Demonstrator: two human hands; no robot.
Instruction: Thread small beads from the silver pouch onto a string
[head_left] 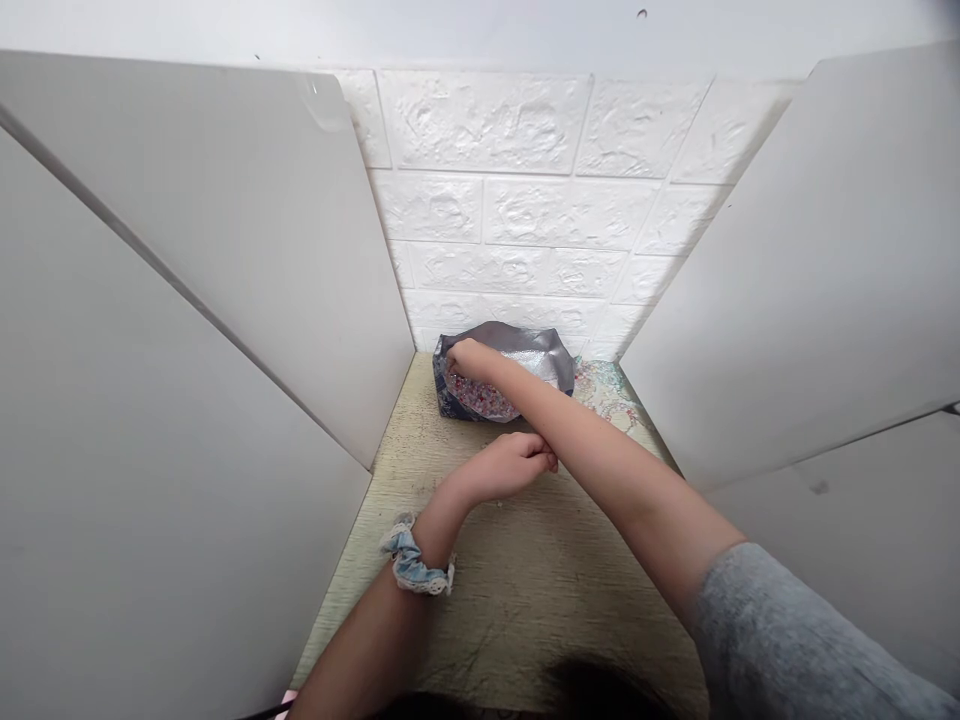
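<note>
R hand (471, 358) inside foil bag (525, 350); L hand (510, 466) curled near table (525, 590).

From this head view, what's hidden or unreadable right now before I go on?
Head view only:
- Right hand fingertips: sunk inside the foil bag, so any grasp is unreadable.
- Bag contents: pink, speckled, too small to identify.
- Left hand: curled; its palm is turned away.
- Patterned sheet: mostly covered by the bag and right forearm.
- Near table edge: cut off by the frame.

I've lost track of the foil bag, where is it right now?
In the head view, the foil bag sits open at the far end of the table, against the white brick wall. The right hand reaches into it, beyond the left hand.
</note>
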